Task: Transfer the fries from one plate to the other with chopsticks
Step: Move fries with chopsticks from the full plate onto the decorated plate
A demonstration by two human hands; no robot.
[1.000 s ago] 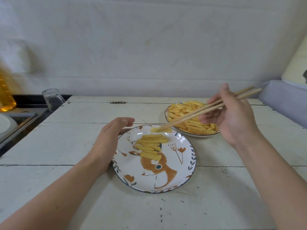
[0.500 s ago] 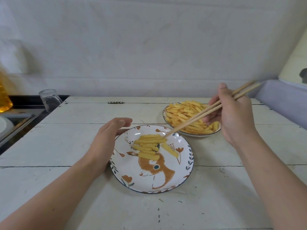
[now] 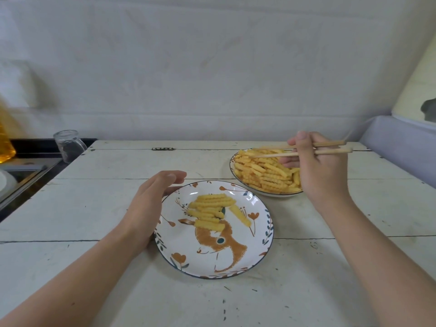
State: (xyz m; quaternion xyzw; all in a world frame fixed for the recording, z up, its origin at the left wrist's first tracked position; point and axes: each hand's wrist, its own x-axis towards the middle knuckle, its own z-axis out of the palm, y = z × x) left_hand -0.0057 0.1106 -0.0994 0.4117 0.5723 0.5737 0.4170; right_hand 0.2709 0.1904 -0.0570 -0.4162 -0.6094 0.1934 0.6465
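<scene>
A: How far along does this look?

B: Early, I'd judge. The near plate (image 3: 263, 241), the one painted with an orange animal and flowers, holds only a small cluster of fries (image 3: 210, 212) plus one lying apart just to their right. The far plate (image 3: 232, 167) is heaped with fries (image 3: 264, 174), so most of the job is left.

A: And the hands?

B: The right hand (image 3: 323, 171) grips the chopsticks (image 3: 304, 152), fingers curled round them; the tips sit over the far pile with nothing visibly pinched between them. The left hand (image 3: 151, 204) rests relaxed, fingers loosely extended, against the left rim of the near plate, apparently steadying it on the white wooden surface (image 3: 94, 208).

A: Any brands or writing?

B: None I can read. The plates carry only painted decoration. A clear glass jar (image 3: 68, 145) stands at the surface's far left corner without a legible label, and the amber thing at the left edge is too blurred to tell
</scene>
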